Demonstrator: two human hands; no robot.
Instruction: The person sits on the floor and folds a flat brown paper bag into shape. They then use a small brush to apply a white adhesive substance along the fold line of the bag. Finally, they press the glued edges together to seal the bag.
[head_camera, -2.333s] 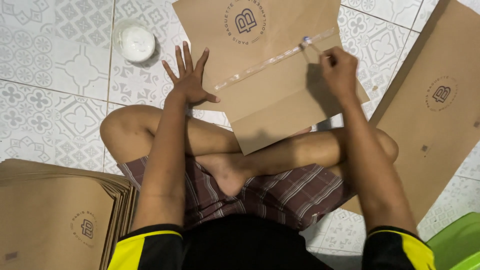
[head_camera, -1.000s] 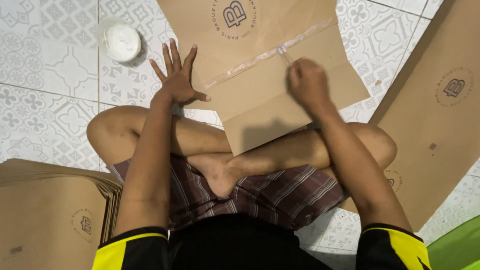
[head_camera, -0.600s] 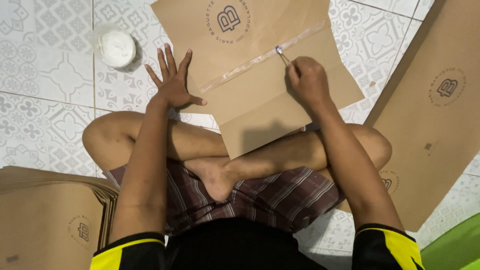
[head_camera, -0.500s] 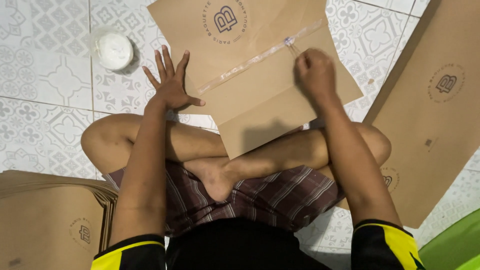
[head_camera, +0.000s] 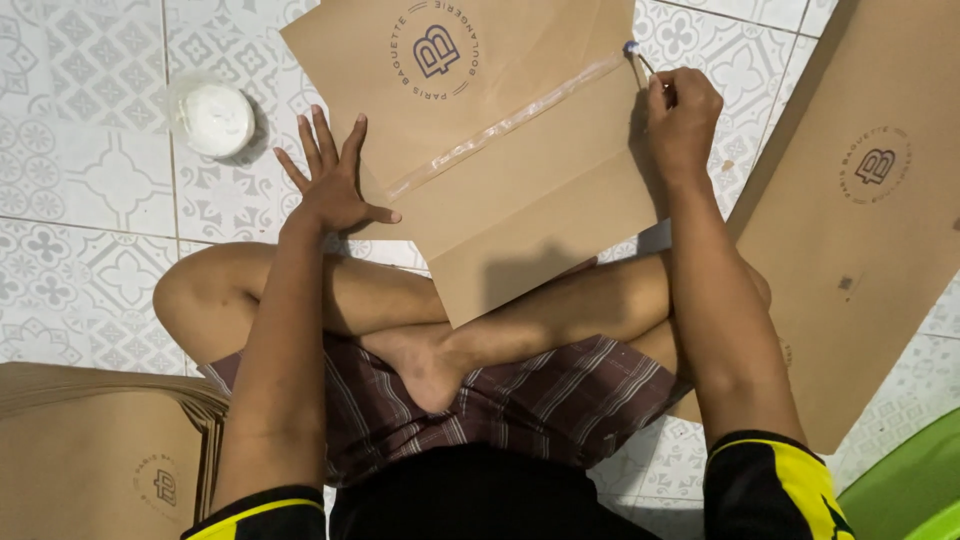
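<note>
Head view: brown paper sheet (head_camera: 500, 170) on tiled floor (head_camera: 90, 220), left hand (head_camera: 335, 185) flat, splayed at its edge, right hand (head_camera: 680, 120) closed on small applicator (head_camera: 640, 62) at glue-strip end; possible paper slip, crooked seam.

Soft, even indoor light is falling from above and slightly behind me, keeping the tiled floor (head_camera: 80, 180) bright without harsh glare. My head is casting a dim, blurry-edged shadow on the lower flap of the brown paper bag (head_camera: 500, 190), just over my crossed legs. The glue strip (head_camera: 500, 125) is catching a faint sheen. Everything is staying fairly sharp; only the green tub (head_camera: 905, 490) at the corner is looking slightly soft.
</note>
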